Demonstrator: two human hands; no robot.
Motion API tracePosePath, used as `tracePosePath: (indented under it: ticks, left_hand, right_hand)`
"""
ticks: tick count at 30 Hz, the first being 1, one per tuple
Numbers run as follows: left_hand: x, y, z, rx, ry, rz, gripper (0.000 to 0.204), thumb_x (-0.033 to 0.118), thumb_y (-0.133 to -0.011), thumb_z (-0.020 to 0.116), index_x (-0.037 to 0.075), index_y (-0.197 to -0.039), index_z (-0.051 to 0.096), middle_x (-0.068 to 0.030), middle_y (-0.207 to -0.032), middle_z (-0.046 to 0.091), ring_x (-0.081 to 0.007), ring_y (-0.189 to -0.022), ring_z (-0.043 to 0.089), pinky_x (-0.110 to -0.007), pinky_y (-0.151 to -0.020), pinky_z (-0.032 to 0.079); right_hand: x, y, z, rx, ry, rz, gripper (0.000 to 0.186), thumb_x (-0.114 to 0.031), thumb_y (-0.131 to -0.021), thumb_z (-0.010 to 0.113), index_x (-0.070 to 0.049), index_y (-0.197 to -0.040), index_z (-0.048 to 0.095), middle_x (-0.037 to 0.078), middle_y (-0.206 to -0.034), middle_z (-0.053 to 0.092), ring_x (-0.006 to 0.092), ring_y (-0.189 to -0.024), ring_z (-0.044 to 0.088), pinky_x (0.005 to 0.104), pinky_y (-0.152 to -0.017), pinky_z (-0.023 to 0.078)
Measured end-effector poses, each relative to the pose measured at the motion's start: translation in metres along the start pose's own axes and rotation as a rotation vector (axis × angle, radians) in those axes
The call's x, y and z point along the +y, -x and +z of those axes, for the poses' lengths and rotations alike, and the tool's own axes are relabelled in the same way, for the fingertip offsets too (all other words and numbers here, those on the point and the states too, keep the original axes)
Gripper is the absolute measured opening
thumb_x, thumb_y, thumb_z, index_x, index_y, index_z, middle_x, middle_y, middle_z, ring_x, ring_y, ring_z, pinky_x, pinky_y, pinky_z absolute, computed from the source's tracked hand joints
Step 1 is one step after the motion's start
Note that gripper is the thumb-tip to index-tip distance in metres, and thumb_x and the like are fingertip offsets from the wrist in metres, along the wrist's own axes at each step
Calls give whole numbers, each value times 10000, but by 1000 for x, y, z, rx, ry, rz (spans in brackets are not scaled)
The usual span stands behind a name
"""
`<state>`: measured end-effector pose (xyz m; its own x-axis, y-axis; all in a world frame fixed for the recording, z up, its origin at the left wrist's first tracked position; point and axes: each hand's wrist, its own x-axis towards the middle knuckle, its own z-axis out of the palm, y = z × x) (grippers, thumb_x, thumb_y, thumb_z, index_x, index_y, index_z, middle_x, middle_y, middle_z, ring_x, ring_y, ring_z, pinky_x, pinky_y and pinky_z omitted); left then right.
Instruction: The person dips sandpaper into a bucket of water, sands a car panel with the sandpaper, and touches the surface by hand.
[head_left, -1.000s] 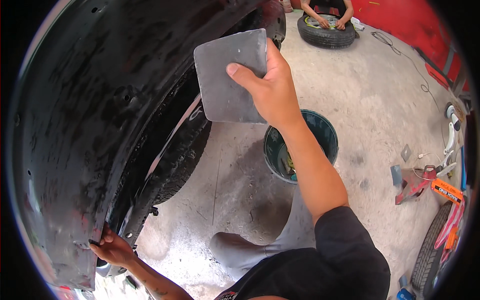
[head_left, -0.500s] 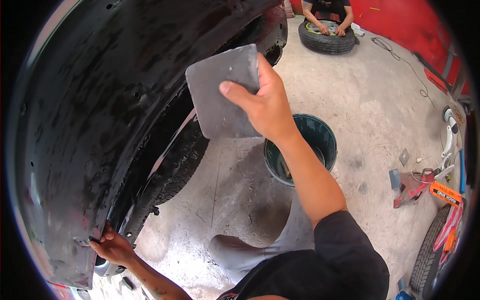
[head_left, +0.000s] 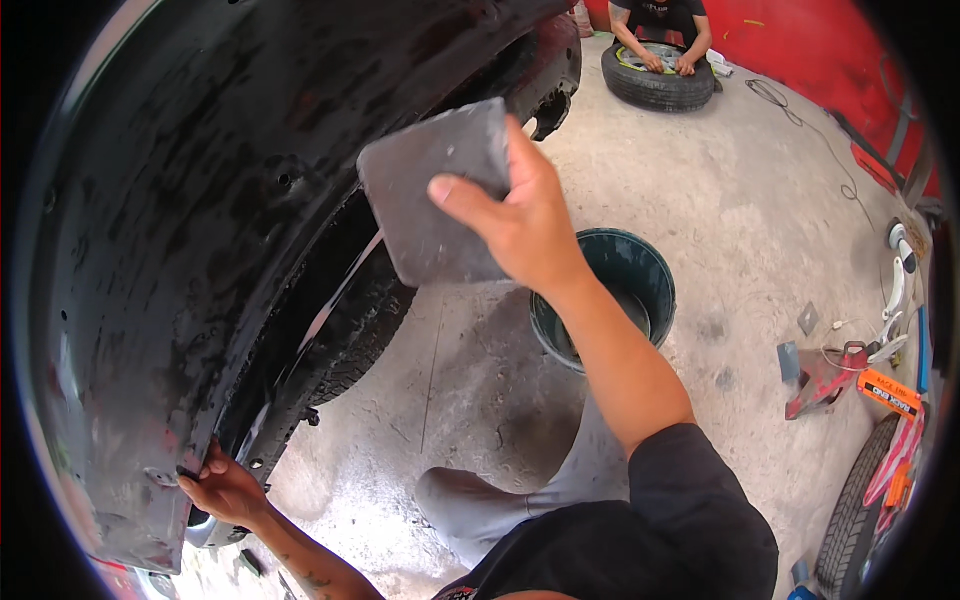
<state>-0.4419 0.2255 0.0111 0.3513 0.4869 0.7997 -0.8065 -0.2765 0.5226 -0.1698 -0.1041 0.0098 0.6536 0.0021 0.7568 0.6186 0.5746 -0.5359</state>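
A large black car body panel [head_left: 150,250], apparently a fender with scuffed, patchy paint, fills the left side. My right hand [head_left: 525,215] holds up a flat grey rectangular plate [head_left: 430,240] with rounded corners, thumb across its face and the other fingers hidden behind. The plate covers part of the panel's curved edge; whether they touch, I cannot tell. At the panel's lower end, my left hand [head_left: 228,492] is closed on its edge, with a small dark bit showing by the fingertips. Below the edge is a dark wheel-arch gap with part of a tyre [head_left: 350,370].
A dark green bucket [head_left: 655,285] stands on the concrete floor beyond my knee, partly behind my right forearm. Farther off, another person's hands [head_left: 668,64] work at a wheel [head_left: 660,92]. Along the right lie a red stand [head_left: 828,378], an orange box [head_left: 890,392], a tyre [head_left: 855,500] and cables.
My right hand has moved the grey plate slightly left and down along the panel. My left hand stays at the panel's edge. The view has shifted a little.
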Motion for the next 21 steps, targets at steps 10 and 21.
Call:
tracePosePath:
  ticks: [10,21]
  left_hand:
    - [4,1,7,19,-10,-14,353,328,-989,473,42,-808,571,-18,-684,527,-150,-645,481,-419,-882,445]
    - [6,0,7,-46,-19,-9,361,330,-996,457,58,-778,550,-25,-663,513,-153,-648,477,-422,-900,430]
  right_hand:
    - [0,-4,0,78,-209,112,386,-122,-832,697,-8,-1157,522,64,-1032,624,118,-945,580,291,-843,483]
    - [18,-13,-10,151,-458,55,380,-68,-863,666,-24,-1196,489,68,-1081,628,122,-980,593,282,-878,484]
